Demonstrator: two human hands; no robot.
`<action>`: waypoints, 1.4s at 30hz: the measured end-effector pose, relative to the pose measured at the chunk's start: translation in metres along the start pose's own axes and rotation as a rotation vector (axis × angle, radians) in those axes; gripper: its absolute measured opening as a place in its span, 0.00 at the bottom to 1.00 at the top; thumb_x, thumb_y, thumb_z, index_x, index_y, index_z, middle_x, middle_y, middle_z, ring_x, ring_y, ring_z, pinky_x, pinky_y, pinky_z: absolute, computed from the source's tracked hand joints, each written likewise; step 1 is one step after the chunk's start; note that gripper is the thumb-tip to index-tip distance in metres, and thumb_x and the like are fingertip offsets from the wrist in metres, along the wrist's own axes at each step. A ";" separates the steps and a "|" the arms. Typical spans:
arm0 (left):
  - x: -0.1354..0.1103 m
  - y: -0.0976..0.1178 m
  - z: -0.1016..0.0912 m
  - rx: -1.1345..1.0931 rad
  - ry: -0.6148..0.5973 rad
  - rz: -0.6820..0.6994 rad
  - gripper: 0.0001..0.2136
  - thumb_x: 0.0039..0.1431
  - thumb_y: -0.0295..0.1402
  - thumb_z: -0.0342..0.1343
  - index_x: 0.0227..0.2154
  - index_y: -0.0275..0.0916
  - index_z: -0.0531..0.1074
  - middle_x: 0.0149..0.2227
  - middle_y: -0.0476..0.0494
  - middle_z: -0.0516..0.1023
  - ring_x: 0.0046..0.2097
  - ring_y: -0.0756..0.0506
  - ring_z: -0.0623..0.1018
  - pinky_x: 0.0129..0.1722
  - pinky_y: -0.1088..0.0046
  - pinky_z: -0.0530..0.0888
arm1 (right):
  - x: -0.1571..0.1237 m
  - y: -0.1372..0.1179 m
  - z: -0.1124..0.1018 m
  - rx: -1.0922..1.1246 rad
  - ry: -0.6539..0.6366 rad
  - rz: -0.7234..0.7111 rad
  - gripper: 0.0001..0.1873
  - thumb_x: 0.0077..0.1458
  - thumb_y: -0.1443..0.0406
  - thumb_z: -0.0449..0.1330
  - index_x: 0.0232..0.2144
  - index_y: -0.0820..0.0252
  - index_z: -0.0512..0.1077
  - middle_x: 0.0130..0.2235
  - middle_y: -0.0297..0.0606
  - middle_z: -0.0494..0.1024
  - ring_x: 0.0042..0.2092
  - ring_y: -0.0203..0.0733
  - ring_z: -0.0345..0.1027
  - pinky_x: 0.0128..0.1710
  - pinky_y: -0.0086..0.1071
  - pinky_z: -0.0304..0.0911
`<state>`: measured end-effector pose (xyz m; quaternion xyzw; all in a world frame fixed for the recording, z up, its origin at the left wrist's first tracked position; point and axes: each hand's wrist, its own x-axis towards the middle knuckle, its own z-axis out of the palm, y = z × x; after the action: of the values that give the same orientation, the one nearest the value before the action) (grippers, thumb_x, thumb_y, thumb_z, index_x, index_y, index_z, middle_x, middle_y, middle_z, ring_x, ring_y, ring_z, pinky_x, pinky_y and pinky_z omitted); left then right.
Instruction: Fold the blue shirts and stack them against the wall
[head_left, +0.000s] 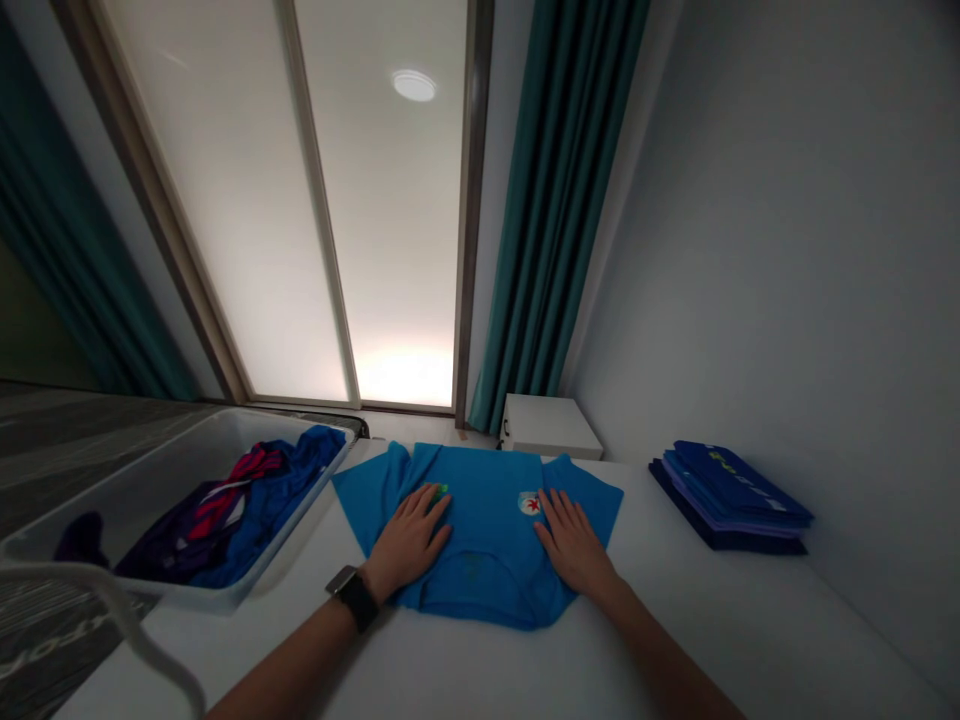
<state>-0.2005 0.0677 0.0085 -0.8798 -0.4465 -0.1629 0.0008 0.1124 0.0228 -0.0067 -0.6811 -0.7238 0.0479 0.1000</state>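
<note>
A bright blue T-shirt [484, 500] lies spread on the white table [675, 620], chest side up, with a small white and red badge and a green mark on it. My left hand [409, 540] lies flat on the shirt's left side, fingers stretched out, a dark watch on its wrist. On the shirt's right side, just below the badge, my right hand [574, 545] also presses flat with fingers apart. Neither hand holds anything.
A white plastic bin [150, 480] at the table's left holds several crumpled garments in blue, purple and pink. A stack of folded dark blue shirts [731, 495] sits at the right by the wall. A small white box [551, 425] stands behind the table, by teal curtains.
</note>
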 end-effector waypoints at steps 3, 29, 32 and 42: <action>0.001 0.005 0.005 -0.006 0.022 0.037 0.24 0.68 0.44 0.42 0.63 0.43 0.60 0.65 0.37 0.59 0.66 0.38 0.58 0.64 0.51 0.56 | -0.015 0.011 -0.006 -0.051 -0.009 0.074 0.38 0.64 0.45 0.34 0.68 0.59 0.45 0.69 0.42 0.46 0.69 0.48 0.35 0.67 0.49 0.34; -0.013 -0.016 -0.018 0.066 0.028 -0.150 0.29 0.66 0.48 0.40 0.65 0.38 0.55 0.66 0.35 0.57 0.65 0.36 0.60 0.62 0.55 0.59 | -0.005 0.009 -0.008 -0.020 -0.056 -0.042 0.33 0.64 0.46 0.36 0.66 0.50 0.51 0.70 0.36 0.45 0.70 0.47 0.33 0.67 0.50 0.36; 0.010 -0.019 -0.016 0.034 0.019 -0.098 0.28 0.67 0.47 0.40 0.65 0.37 0.55 0.66 0.35 0.57 0.66 0.37 0.59 0.63 0.56 0.57 | -0.022 0.027 -0.007 -0.035 -0.018 0.010 0.34 0.64 0.45 0.38 0.66 0.49 0.50 0.70 0.37 0.42 0.70 0.49 0.32 0.66 0.50 0.38; 0.027 -0.010 0.008 0.001 -0.108 -0.132 0.29 0.68 0.49 0.36 0.65 0.37 0.56 0.67 0.39 0.54 0.68 0.39 0.54 0.66 0.55 0.51 | -0.055 0.049 -0.015 -0.092 -0.021 0.139 0.34 0.63 0.45 0.38 0.66 0.48 0.50 0.69 0.40 0.47 0.69 0.51 0.35 0.66 0.52 0.38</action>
<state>-0.1917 0.0959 0.0072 -0.8559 -0.5031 -0.1148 -0.0335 0.1667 -0.0295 -0.0062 -0.7330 -0.6772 0.0284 0.0574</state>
